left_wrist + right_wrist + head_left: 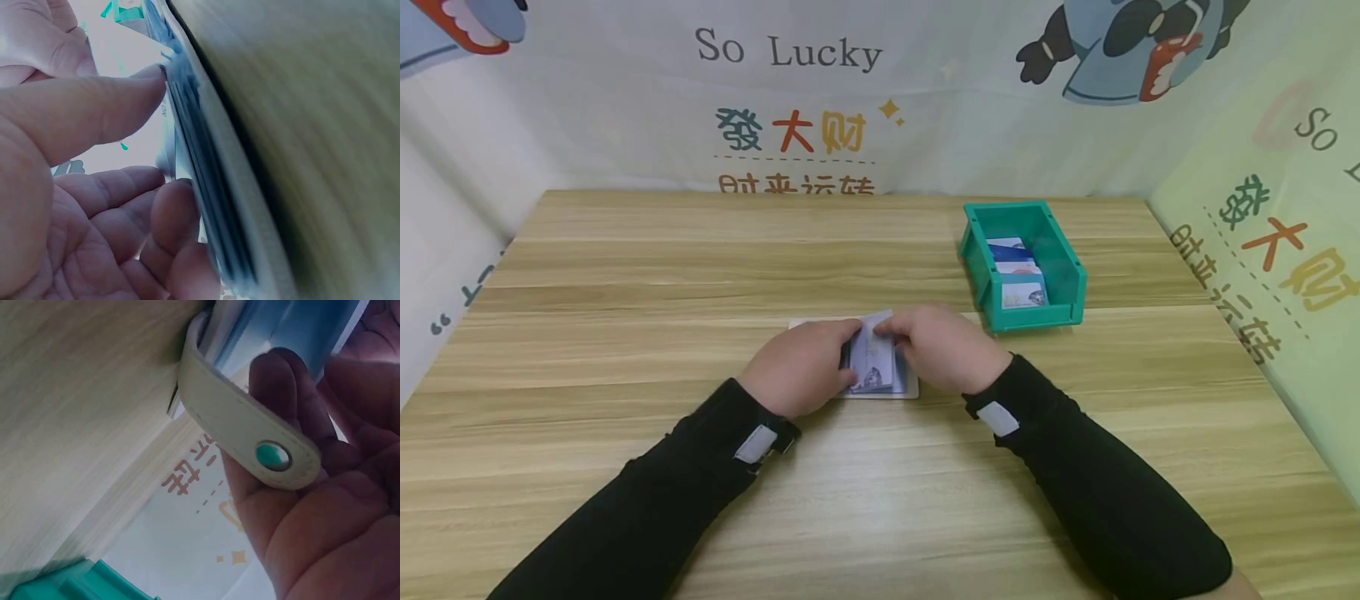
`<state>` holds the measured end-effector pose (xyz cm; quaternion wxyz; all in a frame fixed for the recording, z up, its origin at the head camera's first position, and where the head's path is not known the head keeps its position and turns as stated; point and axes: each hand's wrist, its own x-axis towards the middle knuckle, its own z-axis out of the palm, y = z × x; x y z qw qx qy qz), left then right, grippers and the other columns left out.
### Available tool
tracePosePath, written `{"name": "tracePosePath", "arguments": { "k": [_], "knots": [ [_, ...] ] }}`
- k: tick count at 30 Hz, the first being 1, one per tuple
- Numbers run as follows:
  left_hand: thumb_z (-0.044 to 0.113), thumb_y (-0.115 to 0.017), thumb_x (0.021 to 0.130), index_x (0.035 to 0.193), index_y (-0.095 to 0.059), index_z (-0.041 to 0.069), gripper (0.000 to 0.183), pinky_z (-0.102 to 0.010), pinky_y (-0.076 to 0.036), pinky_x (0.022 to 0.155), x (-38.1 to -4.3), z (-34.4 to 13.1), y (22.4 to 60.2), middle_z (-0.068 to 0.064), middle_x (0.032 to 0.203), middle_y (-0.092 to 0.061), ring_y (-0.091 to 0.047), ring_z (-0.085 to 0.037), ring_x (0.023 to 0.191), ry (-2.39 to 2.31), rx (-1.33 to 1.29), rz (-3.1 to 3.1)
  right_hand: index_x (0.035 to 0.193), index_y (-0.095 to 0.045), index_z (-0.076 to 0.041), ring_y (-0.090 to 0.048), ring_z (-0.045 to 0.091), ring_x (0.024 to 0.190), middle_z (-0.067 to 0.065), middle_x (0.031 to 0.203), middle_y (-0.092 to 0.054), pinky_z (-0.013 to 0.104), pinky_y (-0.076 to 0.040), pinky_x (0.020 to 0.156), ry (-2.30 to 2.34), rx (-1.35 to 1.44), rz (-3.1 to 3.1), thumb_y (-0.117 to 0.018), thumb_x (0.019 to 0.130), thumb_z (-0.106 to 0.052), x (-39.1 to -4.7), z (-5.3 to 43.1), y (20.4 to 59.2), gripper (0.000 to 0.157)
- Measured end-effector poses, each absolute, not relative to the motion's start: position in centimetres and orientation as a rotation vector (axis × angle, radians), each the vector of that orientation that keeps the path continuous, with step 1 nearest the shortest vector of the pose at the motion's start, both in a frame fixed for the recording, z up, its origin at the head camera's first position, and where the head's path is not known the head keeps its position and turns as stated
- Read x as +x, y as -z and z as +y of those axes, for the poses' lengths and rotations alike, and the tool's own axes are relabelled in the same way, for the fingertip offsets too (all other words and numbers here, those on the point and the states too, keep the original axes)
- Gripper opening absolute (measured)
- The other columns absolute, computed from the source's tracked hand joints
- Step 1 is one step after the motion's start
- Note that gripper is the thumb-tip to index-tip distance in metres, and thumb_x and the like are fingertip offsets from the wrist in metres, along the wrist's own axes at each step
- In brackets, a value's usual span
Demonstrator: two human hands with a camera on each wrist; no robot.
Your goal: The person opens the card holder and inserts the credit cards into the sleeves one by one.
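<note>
A cream card holder [913, 387] lies opened on the table between my hands, its clear sleeves [203, 175] stacked in layers in the left wrist view. On top is a pale blue-white card [871, 360], its upper end tilted; how far a sleeve covers it I cannot tell. My left hand [801, 364] grips the holder's left side, thumb and curled fingers at the sleeve edges. My right hand [942, 346] pinches the card near its upper right edge. In the right wrist view the holder's strap [240, 419], with a metal snap [273, 455], lies against the right fingers.
A green bin [1048, 317] stands at the back right, beyond the right hand, with several cards [1022, 292] inside. The wooden table [670, 275] ends at a printed cloth [947, 125] behind and at both sides.
</note>
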<state>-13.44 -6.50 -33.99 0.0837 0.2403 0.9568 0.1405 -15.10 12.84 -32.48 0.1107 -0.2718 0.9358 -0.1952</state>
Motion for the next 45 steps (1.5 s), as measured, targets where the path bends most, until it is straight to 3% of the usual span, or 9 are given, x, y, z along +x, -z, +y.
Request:
{"name": "tracePosePath", "arguments": {
  "k": [15,23,34,45],
  "knots": [
    [0.030,-0.072,0.081,0.119,-0.061,0.002,0.049,-0.044,-0.045,0.089,-14.3,-8.9,33.0,-0.012,0.118,-0.058,-0.052,-0.024,0.100,-0.393,0.686,2.885,0.126,-0.060,-0.012,-0.051,0.011,0.103,0.004,0.122,-0.060,0.036,-0.046,0.090,0.515,-0.654,2.772,-0.056,0.093,-0.015,-15.0,12.7,31.9,0.033],
    [0.034,-0.072,0.081,0.119,-0.061,0.002,0.052,-0.043,-0.044,0.091,-14.3,-8.7,33.3,-0.013,0.118,-0.058,-0.051,-0.023,0.101,-0.405,0.695,2.866,0.122,-0.061,-0.012,-0.052,0.011,0.096,0.002,0.118,-0.060,0.034,-0.048,0.085,0.528,-0.747,2.836,-0.058,0.092,-0.015,-15.0,12.7,31.9,0.031],
    [0.036,-0.073,0.079,0.118,-0.062,0.003,0.052,-0.043,-0.045,0.089,-14.3,-8.7,33.4,-0.011,0.116,-0.059,-0.052,-0.022,0.100,-0.419,0.690,2.880,0.136,-0.049,-0.011,-0.040,0.013,0.121,0.006,0.136,-0.048,0.034,-0.039,0.099,0.498,-1.012,2.800,-0.062,0.090,-0.018,-14.3,12.4,32.5,0.048],
    [0.036,-0.074,0.079,0.117,-0.062,0.003,0.052,-0.044,-0.045,0.090,-14.3,-8.7,33.5,-0.012,0.116,-0.059,-0.052,-0.024,0.102,-0.432,0.681,2.879,0.147,-0.031,-0.016,-0.033,0.009,0.125,0.002,0.144,-0.039,0.033,-0.034,0.102,0.504,-1.100,2.725,-0.061,0.091,-0.022,-13.9,12.1,32.9,0.064]
  ]
}}
